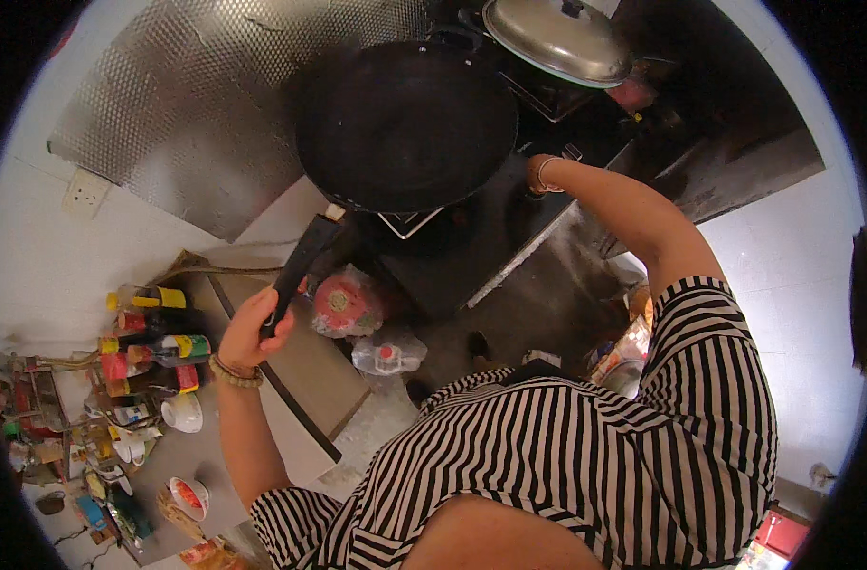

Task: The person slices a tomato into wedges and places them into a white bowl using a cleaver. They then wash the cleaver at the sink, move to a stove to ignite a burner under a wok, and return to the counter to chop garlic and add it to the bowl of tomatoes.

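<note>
A large black wok (405,128) sits over a gas burner on the dark cooktop (433,274). My left hand (252,328), a beaded bracelet at the wrist, is closed around the wok's black handle (302,267). At the cooktop's front edge, right of the wok, is my right hand (537,174); its fingers are mostly hidden in shadow, so whether they grip anything does not show. A metal lid (562,39) with a dark knob rests over the rear right part of the stove.
Sauce bottles (170,347), a white bowl with red pieces (190,497) and packets crowd the counter (234,463) at left. A clear plastic jug (389,355) and a pink bagged item (344,301) stand below the cooktop. A textured metal sheet (191,107) lines the wall.
</note>
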A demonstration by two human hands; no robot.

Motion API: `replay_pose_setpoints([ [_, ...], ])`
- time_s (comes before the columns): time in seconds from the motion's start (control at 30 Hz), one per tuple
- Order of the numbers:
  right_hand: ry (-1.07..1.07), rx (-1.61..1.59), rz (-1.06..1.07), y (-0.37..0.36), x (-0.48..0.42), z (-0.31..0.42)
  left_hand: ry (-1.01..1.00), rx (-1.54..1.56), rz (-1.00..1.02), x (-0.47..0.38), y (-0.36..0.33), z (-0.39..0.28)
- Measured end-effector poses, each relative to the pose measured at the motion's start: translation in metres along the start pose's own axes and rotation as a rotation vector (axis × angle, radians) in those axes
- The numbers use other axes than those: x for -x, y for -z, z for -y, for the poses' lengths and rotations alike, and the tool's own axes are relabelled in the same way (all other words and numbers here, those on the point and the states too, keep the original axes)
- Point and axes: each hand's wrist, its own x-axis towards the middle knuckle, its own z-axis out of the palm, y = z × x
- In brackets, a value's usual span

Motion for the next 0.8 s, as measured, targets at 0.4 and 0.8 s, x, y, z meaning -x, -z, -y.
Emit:
replay_pose_setpoints([
  [0.4, -0.129, 0.07, -0.035, -0.027, 0.0, -0.001, -0.052, 0.087, -0.033, -0.001, 0.0, 0.008],
  [0.8, 0.108, 0.188, -0.042, -0.003, 0.012, 0.01, -0.094, 0.241, -0.133, 0.006, 0.0, 0.017],
])
